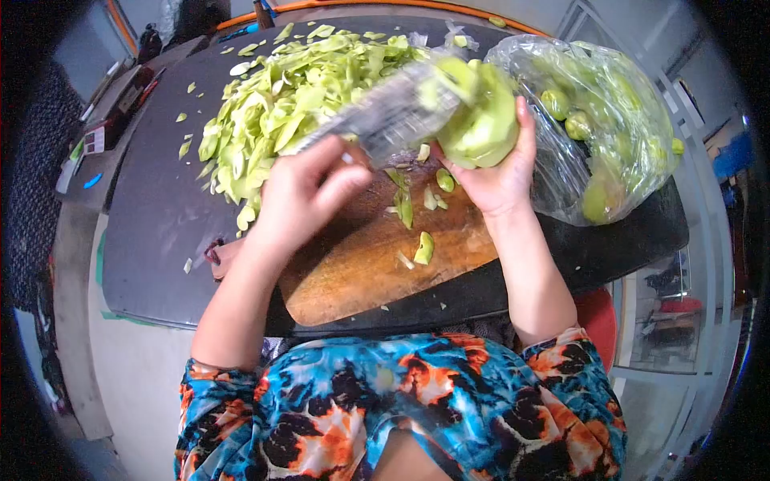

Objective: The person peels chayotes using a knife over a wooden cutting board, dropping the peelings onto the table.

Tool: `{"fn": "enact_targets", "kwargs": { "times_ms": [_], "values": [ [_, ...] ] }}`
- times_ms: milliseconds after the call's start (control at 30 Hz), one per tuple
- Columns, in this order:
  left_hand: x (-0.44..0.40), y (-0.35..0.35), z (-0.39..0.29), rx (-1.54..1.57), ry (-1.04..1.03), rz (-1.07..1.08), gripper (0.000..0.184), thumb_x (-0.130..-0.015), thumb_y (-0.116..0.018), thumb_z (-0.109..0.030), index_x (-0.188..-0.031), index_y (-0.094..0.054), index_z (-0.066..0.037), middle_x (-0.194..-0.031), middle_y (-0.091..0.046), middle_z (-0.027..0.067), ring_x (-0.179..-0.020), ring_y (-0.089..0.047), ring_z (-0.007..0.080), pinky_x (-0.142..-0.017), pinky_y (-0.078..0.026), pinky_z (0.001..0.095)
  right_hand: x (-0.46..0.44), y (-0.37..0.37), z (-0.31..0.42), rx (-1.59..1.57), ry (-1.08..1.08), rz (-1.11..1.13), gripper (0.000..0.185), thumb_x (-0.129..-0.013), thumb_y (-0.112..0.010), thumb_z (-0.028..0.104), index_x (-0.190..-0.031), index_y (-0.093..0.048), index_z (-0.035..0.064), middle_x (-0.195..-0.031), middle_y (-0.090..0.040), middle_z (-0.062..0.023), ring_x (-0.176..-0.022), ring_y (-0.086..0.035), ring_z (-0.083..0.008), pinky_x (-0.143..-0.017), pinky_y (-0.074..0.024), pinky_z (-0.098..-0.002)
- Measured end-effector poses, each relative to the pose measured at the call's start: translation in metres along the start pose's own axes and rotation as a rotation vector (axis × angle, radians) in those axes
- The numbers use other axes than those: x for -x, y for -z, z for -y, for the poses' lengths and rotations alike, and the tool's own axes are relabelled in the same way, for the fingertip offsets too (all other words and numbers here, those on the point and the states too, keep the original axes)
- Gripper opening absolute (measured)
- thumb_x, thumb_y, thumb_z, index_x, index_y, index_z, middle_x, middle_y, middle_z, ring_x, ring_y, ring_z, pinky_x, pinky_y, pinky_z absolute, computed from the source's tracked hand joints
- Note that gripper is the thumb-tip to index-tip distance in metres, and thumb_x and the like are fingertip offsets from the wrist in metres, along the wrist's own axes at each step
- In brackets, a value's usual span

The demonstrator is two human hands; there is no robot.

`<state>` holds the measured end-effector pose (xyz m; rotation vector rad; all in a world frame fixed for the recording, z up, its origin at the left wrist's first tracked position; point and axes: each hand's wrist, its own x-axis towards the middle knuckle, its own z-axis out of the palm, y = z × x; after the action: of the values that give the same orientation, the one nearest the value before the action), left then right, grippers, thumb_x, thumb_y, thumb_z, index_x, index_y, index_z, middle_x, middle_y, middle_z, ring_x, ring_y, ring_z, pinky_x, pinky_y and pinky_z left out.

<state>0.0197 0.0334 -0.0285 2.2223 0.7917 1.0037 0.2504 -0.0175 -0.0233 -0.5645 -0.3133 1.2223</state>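
Observation:
My left hand is wrapped round the handle end of a broad blade, which is smeared by motion. The blade reaches up and right to a large pale green peeled fruit. Fingers and thumb of my right hand cup that fruit from below and the right. A cut piece shows at its upper left, beside the blade's tip. Under both hands lies a wooden cutting board with a few green scraps on it. The knife's handle is mostly hidden in my left hand.
A big heap of thin green slices covers the dark table behind and left of the board. At the right stands a clear plastic bag holding several green fruits. A red stool shows below the table's right edge.

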Motion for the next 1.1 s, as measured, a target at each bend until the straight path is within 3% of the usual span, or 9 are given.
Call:
{"fn": "enact_targets", "kwargs": {
  "times_ms": [33, 167, 300, 433, 500, 567, 733, 833, 1100],
  "values": [
    [0.002, -0.005, -0.008, 0.019, -0.072, 0.083, 0.027, -0.082, -0.071, -0.031, -0.084, -0.062, -0.006, -0.068, -0.061, 0.0096, -0.061, -0.061, 0.0208, -0.059, -0.047, 0.0312, 0.001, -0.002, -0.001, 0.033, -0.053, -0.043, 0.064, -0.086, -0.048, 0.060, -0.127, -0.051, 0.0115, -0.120, -0.057, -0.0136, -0.114, -0.053, -0.0286, -0.097, -0.0417, -0.0488],
    [0.004, -0.017, -0.026, -0.035, -0.386, 0.325, 0.029, -0.080, -0.072, -0.034, -0.080, -0.061, -0.007, -0.069, -0.060, 0.0070, -0.064, -0.062, 0.0264, -0.060, -0.048, 0.0325, -0.001, 0.007, -0.004, -0.025, -0.199, 0.134, 0.067, -0.085, -0.051, 0.059, -0.126, -0.052, 0.0063, -0.117, -0.060, -0.0146, -0.103, -0.059, -0.0315, -0.091, -0.0473, -0.0461],
    [0.004, -0.015, -0.014, 0.052, -0.283, 0.258, 0.030, -0.080, -0.072, -0.032, -0.081, -0.060, -0.005, -0.071, -0.061, 0.0092, -0.066, -0.062, 0.0277, -0.060, -0.048, 0.0333, -0.013, 0.015, -0.012, -0.147, -0.223, 0.233, 0.063, -0.088, -0.046, 0.057, -0.124, -0.054, 0.0061, -0.118, -0.060, -0.0145, -0.106, -0.058, -0.0310, -0.094, -0.0447, -0.0477],
    [-0.002, -0.004, 0.000, -0.090, 0.082, 0.214, 0.030, -0.088, -0.065, -0.031, -0.087, -0.059, -0.001, -0.072, -0.057, 0.0067, -0.070, -0.051, 0.0122, -0.067, -0.045, 0.0281, -0.001, 0.005, -0.006, 0.018, -0.153, 0.044, 0.066, -0.083, -0.048, 0.064, -0.130, -0.049, 0.0178, -0.123, -0.055, -0.0103, -0.112, -0.053, -0.0317, -0.091, -0.0417, -0.0540],
    [-0.007, -0.007, 0.016, -0.085, 0.048, -0.015, 0.027, -0.086, -0.065, -0.033, -0.092, -0.065, -0.006, -0.072, -0.062, 0.0132, -0.064, -0.061, 0.0283, -0.060, -0.047, 0.0349, -0.007, 0.016, -0.001, 0.037, -0.183, 0.146, 0.067, -0.081, -0.050, 0.065, -0.130, -0.049, 0.0203, -0.123, -0.055, -0.0090, -0.112, -0.052, -0.0312, -0.090, -0.0411, -0.0546],
    [-0.008, -0.002, 0.016, 0.010, 0.176, -0.038, 0.027, -0.087, -0.065, -0.032, -0.094, -0.065, -0.006, -0.069, -0.059, 0.0116, -0.062, -0.057, 0.0217, -0.061, -0.046, 0.0310, -0.010, 0.022, 0.001, 0.056, -0.184, 0.175, 0.067, -0.080, -0.051, 0.065, -0.130, -0.049, 0.0216, -0.123, -0.055, -0.0082, -0.112, -0.052, -0.0303, -0.090, -0.0414, -0.0541],
    [0.002, -0.003, -0.006, -0.078, -0.109, 0.072, 0.029, -0.081, -0.071, -0.033, -0.086, -0.062, -0.006, -0.069, -0.060, 0.0093, -0.061, -0.060, 0.0255, -0.057, -0.047, 0.0328, -0.003, 0.010, -0.004, 0.002, -0.153, 0.077, 0.062, -0.083, -0.051, 0.062, -0.128, -0.051, 0.0192, -0.123, -0.056, -0.0088, -0.112, -0.053, -0.0281, -0.088, -0.0461, -0.0490],
    [0.002, -0.010, -0.026, -0.067, -0.396, 0.124, 0.030, -0.078, -0.071, -0.038, -0.082, -0.061, -0.010, -0.068, -0.059, 0.0064, -0.061, -0.061, 0.0272, -0.054, -0.047, 0.0359, -0.007, 0.010, -0.010, -0.068, -0.164, 0.158, 0.063, -0.087, -0.051, 0.056, -0.126, -0.052, 0.0062, -0.121, -0.058, -0.0134, -0.109, -0.057, -0.0287, -0.095, -0.0455, -0.0456],
    [0.005, -0.012, -0.022, -0.112, -0.432, 0.242, 0.038, -0.075, -0.074, -0.037, -0.088, -0.061, -0.004, -0.076, -0.063, 0.0093, -0.070, -0.064, 0.0300, -0.061, -0.050, 0.0367, -0.002, 0.012, -0.018, -0.049, -0.233, 0.225, 0.064, -0.086, -0.057, 0.053, -0.127, -0.050, 0.0038, -0.117, -0.060, -0.0142, -0.101, -0.060, -0.0271, -0.091, -0.0486, -0.0413]
  ]
}}
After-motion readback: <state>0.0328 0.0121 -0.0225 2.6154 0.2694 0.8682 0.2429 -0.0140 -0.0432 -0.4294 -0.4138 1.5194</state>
